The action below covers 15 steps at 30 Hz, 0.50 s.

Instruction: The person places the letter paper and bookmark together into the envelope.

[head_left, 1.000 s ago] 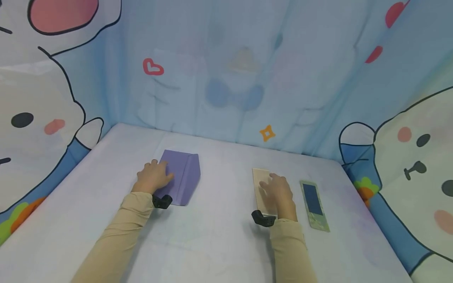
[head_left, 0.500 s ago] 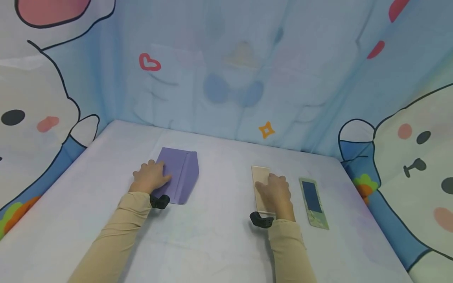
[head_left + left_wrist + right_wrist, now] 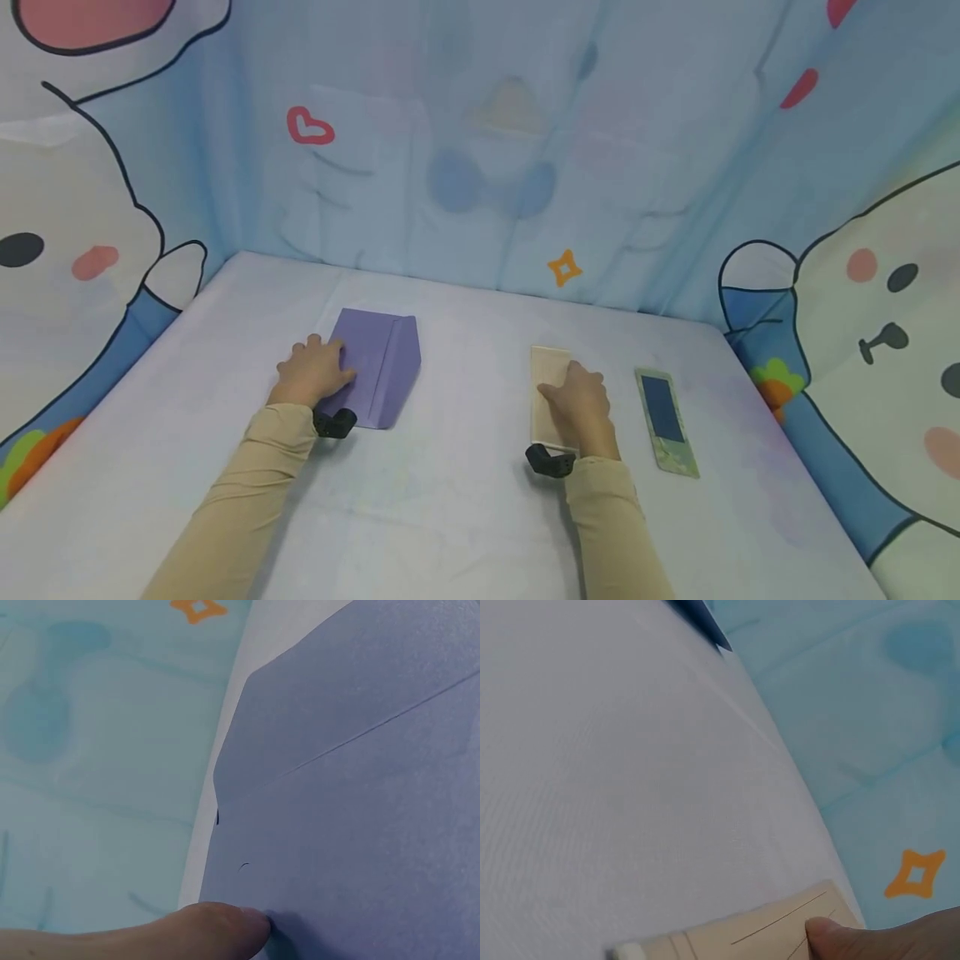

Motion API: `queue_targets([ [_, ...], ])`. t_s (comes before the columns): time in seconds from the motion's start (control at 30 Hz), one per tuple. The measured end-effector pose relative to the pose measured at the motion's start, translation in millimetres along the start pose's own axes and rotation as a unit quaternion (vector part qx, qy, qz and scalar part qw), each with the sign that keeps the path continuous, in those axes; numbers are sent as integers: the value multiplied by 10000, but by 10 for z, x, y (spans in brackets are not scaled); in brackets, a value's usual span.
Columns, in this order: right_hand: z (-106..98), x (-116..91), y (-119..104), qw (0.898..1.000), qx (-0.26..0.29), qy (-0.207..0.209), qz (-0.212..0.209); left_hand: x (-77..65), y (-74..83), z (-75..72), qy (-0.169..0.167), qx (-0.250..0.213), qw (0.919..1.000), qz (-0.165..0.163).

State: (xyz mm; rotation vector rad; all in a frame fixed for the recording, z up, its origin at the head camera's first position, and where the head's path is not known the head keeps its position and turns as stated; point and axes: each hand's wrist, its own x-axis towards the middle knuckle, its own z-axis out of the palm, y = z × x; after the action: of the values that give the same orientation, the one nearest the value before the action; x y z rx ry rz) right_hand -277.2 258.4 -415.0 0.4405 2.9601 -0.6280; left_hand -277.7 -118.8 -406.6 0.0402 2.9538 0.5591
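Note:
A purple envelope point(image 3: 367, 367) lies on the left half of the table with its flap unfolded to the right. My left hand point(image 3: 310, 372) rests over its left edge, thumb point(image 3: 232, 930) and index fingertip on the paper. In the left wrist view the thumb tip touches the purple surface near a small slit. To the right, my right hand point(image 3: 581, 404) holds a narrow cream card point(image 3: 546, 408) by its right side. Its thumb point(image 3: 840, 941) lies across the card's face, which has thin printed lines; the other fingertips are partly hidden.
Right of my right hand lies a long green card point(image 3: 678, 458) with a dark blue panel. A white cloth covers the table point(image 3: 450, 500). Behind it and at both sides hang light blue curtains point(image 3: 480, 150) with cartoon animals. Each wrist carries a small black camera point(image 3: 550, 461).
The view has tipped slightly downward. The cream card's lower end has swung a little to the left under my right hand, so it lies straighter. My left hand stays on the envelope's edge.

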Motion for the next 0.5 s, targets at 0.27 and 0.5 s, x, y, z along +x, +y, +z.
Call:
queue_targets([
  [0.27, -38, 25, -51, 9988, 447, 141, -159, -5, -37, -47, -27, 29, 10000, 29],
  [0.5, -62, 24, -78, 9962, 803, 104, -313, 25, -35, -20, -148, -45, 9998, 112],
])
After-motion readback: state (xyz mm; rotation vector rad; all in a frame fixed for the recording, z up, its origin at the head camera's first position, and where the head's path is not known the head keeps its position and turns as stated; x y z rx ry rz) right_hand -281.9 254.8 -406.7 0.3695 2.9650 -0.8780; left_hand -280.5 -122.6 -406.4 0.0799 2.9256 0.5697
